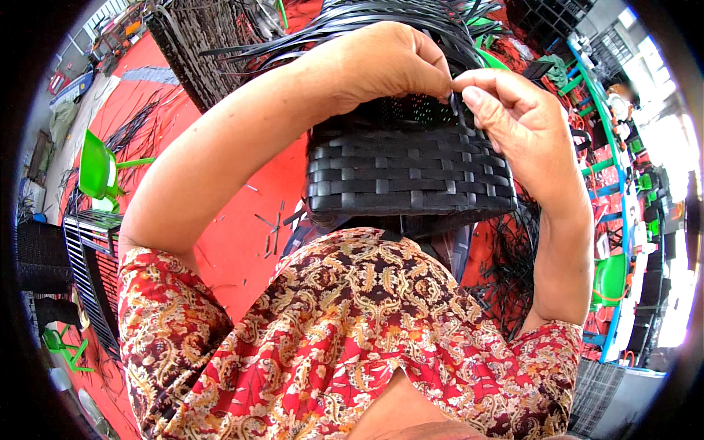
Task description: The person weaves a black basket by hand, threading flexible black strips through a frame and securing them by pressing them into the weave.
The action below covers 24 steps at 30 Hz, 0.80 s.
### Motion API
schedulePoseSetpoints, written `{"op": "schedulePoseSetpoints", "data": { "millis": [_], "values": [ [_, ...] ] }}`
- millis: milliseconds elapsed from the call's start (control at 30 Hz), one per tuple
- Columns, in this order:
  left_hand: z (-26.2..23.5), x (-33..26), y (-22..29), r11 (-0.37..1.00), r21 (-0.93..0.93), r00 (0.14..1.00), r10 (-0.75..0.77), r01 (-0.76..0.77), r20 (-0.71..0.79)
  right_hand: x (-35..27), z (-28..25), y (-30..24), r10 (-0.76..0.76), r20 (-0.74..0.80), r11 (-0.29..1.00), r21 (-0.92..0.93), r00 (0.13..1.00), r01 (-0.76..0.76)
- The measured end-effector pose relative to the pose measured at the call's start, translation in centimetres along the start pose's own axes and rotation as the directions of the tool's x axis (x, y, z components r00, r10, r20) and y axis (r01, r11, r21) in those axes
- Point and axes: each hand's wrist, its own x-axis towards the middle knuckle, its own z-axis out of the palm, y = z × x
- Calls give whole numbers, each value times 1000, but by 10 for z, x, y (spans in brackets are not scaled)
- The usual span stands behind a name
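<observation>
A black woven basket (pixel 407 176) of flat plastic strips rests against my lap, its rim facing away from me. My left hand (pixel 389 62) curls over the top edge of the basket, fingers closed around a thin black strip. My right hand (pixel 513 117) pinches the same strip (pixel 453 103) at the rim, thumb and fingers pressed together right beside the left fingertips. Long loose black strips (pixel 381 18) fan out beyond the basket behind my hands.
A red floor (pixel 242 213) carries scattered strip cuttings. A green plastic chair (pixel 99 172) stands at left, near dark woven panels (pixel 88 257). More woven frames (pixel 198 37) lie at top left. Green and blue racks (pixel 612 198) line the right side.
</observation>
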Motion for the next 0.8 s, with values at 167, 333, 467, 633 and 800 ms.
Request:
{"op": "schedulePoseSetpoints", "data": {
  "millis": [167, 333, 467, 633, 800],
  "values": [
    [-9, -15, -5, 989, 98, 992, 119, -114, -50, 10, 11, 11, -56, 102, 997, 50, 993, 51],
    [-14, -32, -12, 668, 627, 825, 561, -401, -70, 18, 12, 17, -176, 150, 981, -54, 973, 185],
    [-13, -50, -17, 354, 911, 788, 613, -211, -56, 28, 20, 12, -356, 239, 878, -246, 903, 411],
    [43, 5, -6, 432, 895, 983, 178, -115, 41, 9, -18, 49, -208, 224, 891, -358, 952, 279],
    [40, 24, -17, 587, 806, 997, 25, -69, 67, 11, -17, 22, -109, 374, 924, -303, 921, 233]
  ]
}}
